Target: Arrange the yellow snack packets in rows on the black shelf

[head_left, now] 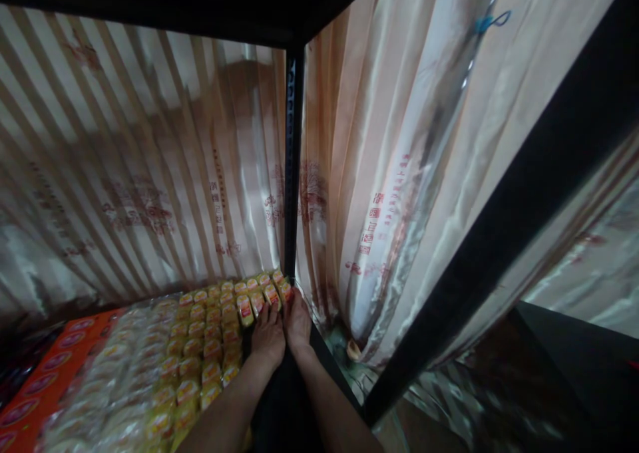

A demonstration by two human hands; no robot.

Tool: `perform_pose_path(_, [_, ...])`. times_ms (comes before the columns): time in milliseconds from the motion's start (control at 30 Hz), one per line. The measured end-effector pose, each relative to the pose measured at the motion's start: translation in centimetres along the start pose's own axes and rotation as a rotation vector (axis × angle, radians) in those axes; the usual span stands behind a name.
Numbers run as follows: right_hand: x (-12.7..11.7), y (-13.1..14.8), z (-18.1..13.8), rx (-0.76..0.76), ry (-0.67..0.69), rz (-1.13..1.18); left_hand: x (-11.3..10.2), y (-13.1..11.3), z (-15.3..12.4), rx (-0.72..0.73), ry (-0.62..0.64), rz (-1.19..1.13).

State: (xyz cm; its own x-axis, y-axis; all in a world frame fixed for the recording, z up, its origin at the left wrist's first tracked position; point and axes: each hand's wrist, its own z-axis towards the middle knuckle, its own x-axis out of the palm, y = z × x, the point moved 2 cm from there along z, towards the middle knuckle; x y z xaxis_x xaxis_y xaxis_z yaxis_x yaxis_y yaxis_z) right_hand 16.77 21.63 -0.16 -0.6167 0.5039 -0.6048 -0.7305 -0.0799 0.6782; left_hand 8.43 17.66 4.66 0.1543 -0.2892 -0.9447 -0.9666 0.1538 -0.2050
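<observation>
Head view: two bare hands at the corner of one black shelf [277, 400]. Left hand [269, 336]: fingers bent close together, tips on the near row of yellow packets [244, 308]. Right hand [298, 321]: fingers narrow, against that row's end packet, beside one upright black post [293, 167]. Light poor; cannot tell if either hand grips. Near row: four packets, apparently. More yellow ones left, too dim to count; then clear-wrapped packets [124, 353], one orange strip [60, 353].
</observation>
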Motion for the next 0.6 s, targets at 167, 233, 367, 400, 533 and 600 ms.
perform_pose_path(167, [0.4,-0.1,0.3,0.011,0.009,0.002,-0.1,0.0,0.2,-0.011,0.010,0.003])
perform_pose_path(233, [0.6,-0.2,0.3,-0.019,0.000,0.002,0.0,0.1,0.3,-0.007,0.005,0.009])
perform_pose_path(367, [1.0,-0.5,0.0,-0.057,-0.047,0.084,0.2,0.2,0.5,0.012,-0.014,0.006])
perform_pose_path(400, [1.1,-0.6,-0.1,-0.057,-0.062,0.103,0.2,0.2,0.5,0.007,-0.011,0.004])
perform_pose_path(533, [1.0,-0.7,-0.5,-0.044,-0.083,0.091,0.1,0.3,0.2,0.010,-0.018,0.000])
perform_pose_path(600, [0.8,-0.5,-0.4,-0.037,-0.051,0.068,-0.1,0.3,0.1,0.016,-0.024,-0.015])
